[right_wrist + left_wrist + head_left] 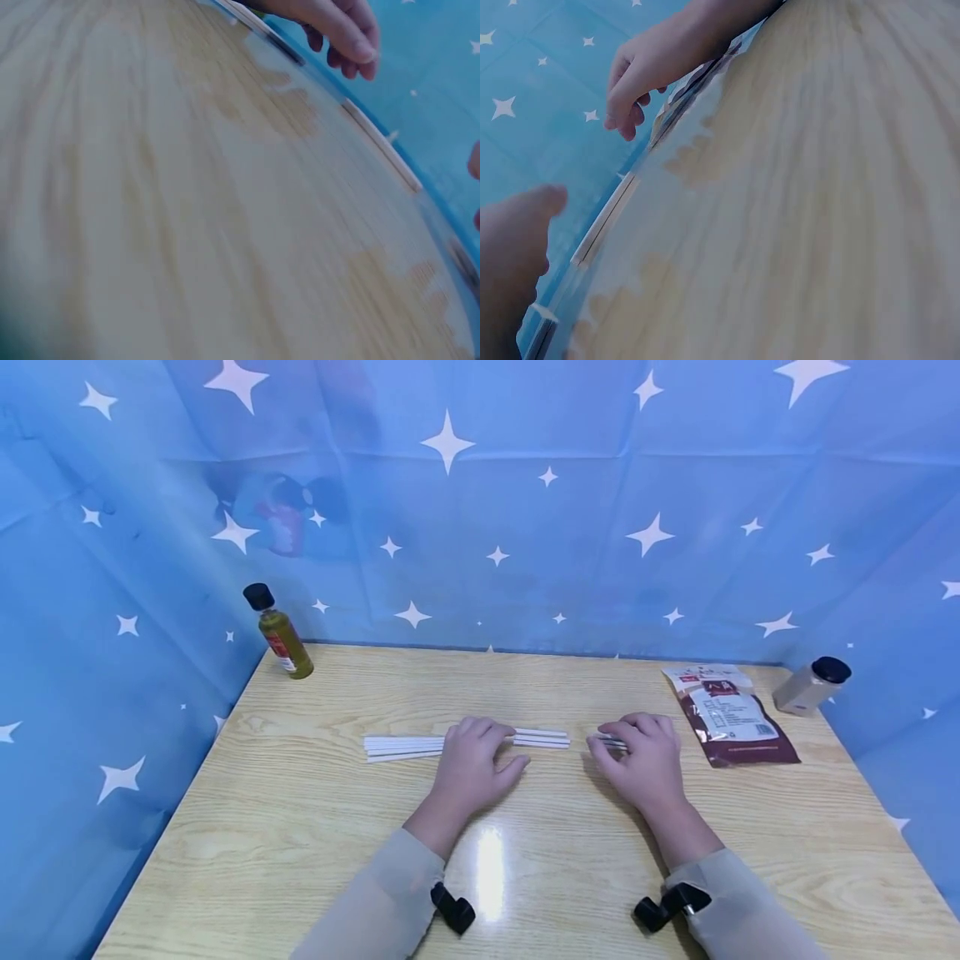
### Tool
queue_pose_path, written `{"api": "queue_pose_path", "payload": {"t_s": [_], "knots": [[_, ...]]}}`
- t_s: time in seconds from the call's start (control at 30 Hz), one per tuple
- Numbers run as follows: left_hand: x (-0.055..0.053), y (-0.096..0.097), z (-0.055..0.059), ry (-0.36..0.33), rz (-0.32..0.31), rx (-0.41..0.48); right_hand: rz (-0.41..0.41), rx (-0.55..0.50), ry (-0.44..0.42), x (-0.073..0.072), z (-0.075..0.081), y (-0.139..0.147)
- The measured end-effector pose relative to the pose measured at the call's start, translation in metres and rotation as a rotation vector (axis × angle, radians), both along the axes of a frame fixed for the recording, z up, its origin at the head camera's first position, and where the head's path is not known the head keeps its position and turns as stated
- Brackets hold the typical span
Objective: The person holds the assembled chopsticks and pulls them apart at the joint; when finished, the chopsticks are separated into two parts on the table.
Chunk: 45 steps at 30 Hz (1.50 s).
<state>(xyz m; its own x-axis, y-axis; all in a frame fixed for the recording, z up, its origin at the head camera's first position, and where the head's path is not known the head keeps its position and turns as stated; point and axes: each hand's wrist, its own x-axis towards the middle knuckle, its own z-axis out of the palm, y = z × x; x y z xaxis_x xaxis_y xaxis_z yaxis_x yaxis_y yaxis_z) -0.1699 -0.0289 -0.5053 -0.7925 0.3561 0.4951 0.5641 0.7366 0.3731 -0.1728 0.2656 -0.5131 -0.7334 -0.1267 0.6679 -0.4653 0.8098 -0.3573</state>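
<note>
A bundle of slim white sticks (405, 746) lies sideways on the table. My left hand (472, 756) is over its middle, fingers bent loosely and thumb apart from them, hiding part of the sticks. In the right wrist view that left hand (337, 30) hangs with its fingertips above the tabletop, nothing between them. My right hand (645, 758) is beyond the bundle's right end, over thin greyish pieces (611, 742) that it partly covers. The left wrist view shows this right hand (641, 79) with loosely curled fingers and nothing visible in their grasp.
A black-capped oil bottle (285, 639) stands at the table's back left corner. Toward the back right lie a maroon and white food packet (727, 714) and a black-lidded jar (810, 687). A blue star-patterned cloth (480, 527) hangs behind the wooden table (300, 843).
</note>
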Motion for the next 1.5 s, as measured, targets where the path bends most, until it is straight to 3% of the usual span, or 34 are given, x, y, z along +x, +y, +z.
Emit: {"api": "queue_pose_path", "payload": {"t_s": [0.33,0.7,1.0,1.23,1.5], "knots": [[0.003,-0.048,-0.007,0.027,-0.011,0.061,0.026,0.027,-0.015,-0.006,0.000,-0.035],[0.007,-0.107,-0.007,0.046,0.064,0.109,0.092,0.035,0.011,-0.011,0.003,-0.078],[0.010,-0.147,-0.005,0.075,0.030,0.077,0.127,0.057,0.011,-0.017,0.003,-0.103],[0.013,-0.172,-0.009,-0.033,0.149,0.068,0.188,0.130,-0.054,-0.018,0.003,-0.132],[0.011,-0.177,-0.011,-0.215,0.231,0.021,0.181,0.267,-0.182,-0.017,0.007,-0.170]]}}
